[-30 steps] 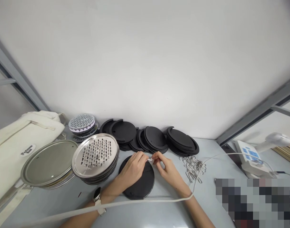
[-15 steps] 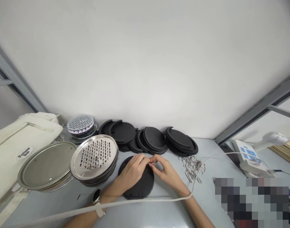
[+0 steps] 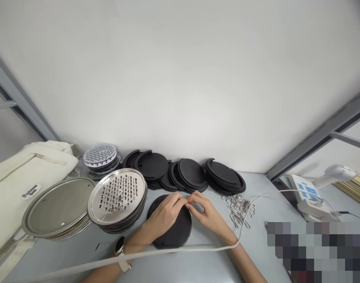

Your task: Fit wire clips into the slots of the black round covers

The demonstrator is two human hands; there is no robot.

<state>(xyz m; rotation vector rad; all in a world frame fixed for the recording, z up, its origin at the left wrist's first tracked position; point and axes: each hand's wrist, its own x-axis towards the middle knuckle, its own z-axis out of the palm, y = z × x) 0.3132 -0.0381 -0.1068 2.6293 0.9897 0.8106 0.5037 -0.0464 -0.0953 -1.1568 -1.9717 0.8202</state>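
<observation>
A black round disc (image 3: pixel 175 234) lies flat on the grey table, partly under my hands. My left hand (image 3: pixel 165 212), with a watch on its wrist, crosses over the disc, its fingers pinched at the disc's upper right edge. My right hand (image 3: pixel 206 214) meets it there from the right, thumb and forefinger pinched, fingertips touching the left ones. Whatever sits between the fingertips is too small and covered to make out. Several wire hooks (image 3: pixel 239 208) lie in a loose pile right of my right hand.
Left are a stack topped by a metal grater disc (image 3: pixel 118 196), a stack of olive-grey plates (image 3: pixel 59 204) and a cream bag (image 3: pixel 17 177). Black discs (image 3: pixel 191 173) line the wall. A white cable (image 3: pixel 144 253) crosses above my forearms. A white device (image 3: pixel 309 196) stands right.
The fingertips have drawn closer together, and the small metal piece seen between them before is now hidden. Both hands otherwise stay in place over the disc.
</observation>
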